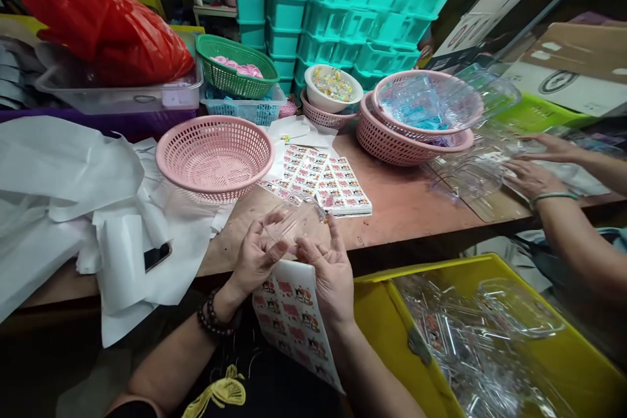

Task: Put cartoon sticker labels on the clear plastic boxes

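Observation:
My left hand [257,255], with a beaded bracelet at its wrist, pinches the near-left side of a clear plastic box [294,222] just over the table edge. From the right, my right hand [333,274] touches the same box with its fingertips, index finger stretched along its side. A sheet of printed stickers [289,313] hangs down from my right hand, held along its palm and thumb. Whether a loose sticker sits between my fingertips, I cannot make out. Just beyond the box lie stacked sticker sheets [343,186] on the wooden table [392,206].
A pink basket [215,157] stands behind my left hand, beside crumpled white backing paper [117,222]. Stacked pink baskets [411,134] hold clear packaging. A yellow crate [386,313] of clear boxes sits at lower right. Another person's hands [533,170] handle clear plastic at right.

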Available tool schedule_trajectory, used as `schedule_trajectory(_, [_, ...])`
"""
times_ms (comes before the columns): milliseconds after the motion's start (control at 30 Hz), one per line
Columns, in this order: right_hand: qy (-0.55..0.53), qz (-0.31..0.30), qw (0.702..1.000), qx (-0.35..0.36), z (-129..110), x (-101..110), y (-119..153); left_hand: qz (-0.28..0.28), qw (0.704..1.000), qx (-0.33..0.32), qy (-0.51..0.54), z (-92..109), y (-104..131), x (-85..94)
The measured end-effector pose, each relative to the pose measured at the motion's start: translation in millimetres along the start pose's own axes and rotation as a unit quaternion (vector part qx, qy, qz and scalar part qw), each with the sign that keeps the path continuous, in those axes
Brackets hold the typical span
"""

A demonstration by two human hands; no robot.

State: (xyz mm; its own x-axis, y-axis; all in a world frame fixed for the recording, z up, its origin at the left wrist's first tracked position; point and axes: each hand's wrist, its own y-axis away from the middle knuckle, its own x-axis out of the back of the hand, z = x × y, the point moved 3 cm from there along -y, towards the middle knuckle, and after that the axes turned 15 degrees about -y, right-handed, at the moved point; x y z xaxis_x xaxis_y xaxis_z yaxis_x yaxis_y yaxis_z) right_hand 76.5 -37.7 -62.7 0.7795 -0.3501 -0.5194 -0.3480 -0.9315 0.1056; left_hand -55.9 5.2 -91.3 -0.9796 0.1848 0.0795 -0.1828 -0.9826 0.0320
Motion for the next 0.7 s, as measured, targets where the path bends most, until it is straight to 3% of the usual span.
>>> schedule_trajectory(67, [0.056,0.018,0.989,0.132,-18,7,1,0.002,0.999,-0.016,0.028,9,0,8.4])
schedule_trajectory(133, [0.108,0.040,0.953,0.280,-44,15,3,-0.029,0.998,-0.014,0.049,14,0,15.3])
schedule_trajectory(200, [0.157,0.006,0.932,0.326,-68,18,5,-0.075,0.996,0.001,0.055,16,0,19.8])
schedule_trajectory(267, [0.205,-0.083,0.945,0.243,-83,15,2,-0.112,0.992,0.019,0.059,13,0,21.8])
schedule_trajectory(333, [0.238,-0.174,0.950,0.102,-88,8,-2,-0.138,0.988,0.036,0.065,9,1,21.3])
schedule_trajectory(433, [0.246,-0.245,0.937,-0.045,-83,-2,-9,-0.154,0.984,0.063,0.068,3,3,19.3])
schedule_trajectory(533, [0.239,-0.253,0.932,-0.098,-75,-8,-19,-0.161,0.982,0.069,0.075,2,4,18.4])
schedule_trajectory(700, [0.243,-0.232,0.936,-0.108,-68,-9,-28,-0.151,0.980,0.074,0.108,4,0,19.1])
